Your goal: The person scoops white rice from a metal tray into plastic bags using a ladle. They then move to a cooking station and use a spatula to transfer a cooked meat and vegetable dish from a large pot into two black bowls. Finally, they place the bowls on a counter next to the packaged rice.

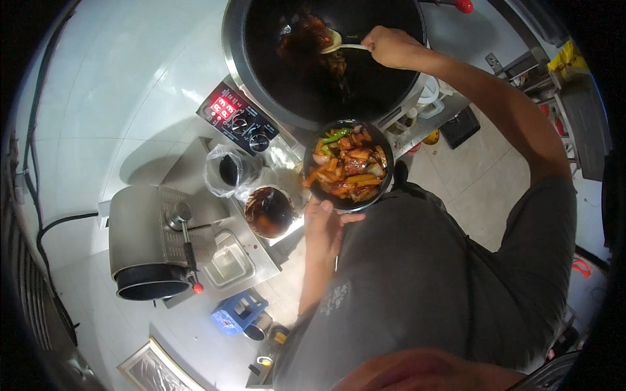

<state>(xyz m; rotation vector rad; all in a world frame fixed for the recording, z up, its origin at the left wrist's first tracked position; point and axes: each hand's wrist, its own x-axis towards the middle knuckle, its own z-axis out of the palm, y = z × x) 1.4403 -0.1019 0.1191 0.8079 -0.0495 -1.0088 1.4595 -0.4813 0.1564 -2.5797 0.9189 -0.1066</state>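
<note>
My left hand [325,222] holds a round black bowl [389,183] from below, its fingers at the near rim. Glossy, saucy food [354,163] fills the bowl: strips, browned pieces, onion and some green pepper. My right hand [391,46] grips the handle of a pale spoon [333,41], whose head is inside a big dark cooking drum [303,93]. Brown sauce and food scraps [337,63] lie in the drum around the spoon. The bowl is held just below the drum's near rim.
Left of the drum is a control panel [237,119] with a lit red display. Near it stand a plastic-lined container [230,168], a sauce tub [269,212], a clear rectangular container [229,261] and a smaller cooking drum machine [139,239]. A blue plastic stool [239,313] stands lower left.
</note>
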